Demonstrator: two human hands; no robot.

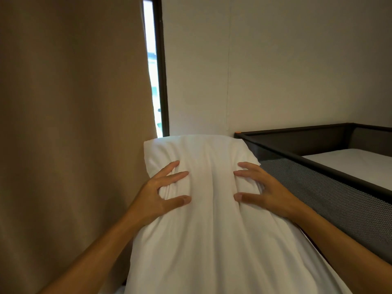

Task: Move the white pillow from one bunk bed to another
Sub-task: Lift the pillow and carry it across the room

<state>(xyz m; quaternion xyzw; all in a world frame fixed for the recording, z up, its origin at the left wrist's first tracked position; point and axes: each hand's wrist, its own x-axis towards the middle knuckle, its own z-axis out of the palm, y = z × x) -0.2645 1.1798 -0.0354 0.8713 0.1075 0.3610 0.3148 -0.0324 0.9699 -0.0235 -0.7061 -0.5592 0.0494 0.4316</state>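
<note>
White pillow [212, 219] is up in the air right in front of the cam, held lengthwise w/ its far short edge pointing at the wall. Left hand [161, 194] is clamped on the left side, fingers dug into the fabric, thumb pressed in lower down. Right hand [265, 192] is doing the same on the right side, so both hands are squeezing it from opposite sides w/ a bunched ridge of cloth between them. Hands are apart, not touching each other.

Top bunk [318, 164] sits to the right: dark frame rail runs diagonally from the corner near the pillow's far right edge down toward the right of frame, mesh side panel [328, 204] below it. The pillow's right edge is just beside that mesh, prob brushing it, can't tell for sure. White mattress [360, 164] inside the rail is bare where visible, so open room there.

Left side is tight-ish: brown curtain [70, 134] hangs just beside the left arm. Narrow window strip [153, 81] w/ a dark frame shows behind the curtain edge. Plain wall [275, 60] straight ahead.
</note>
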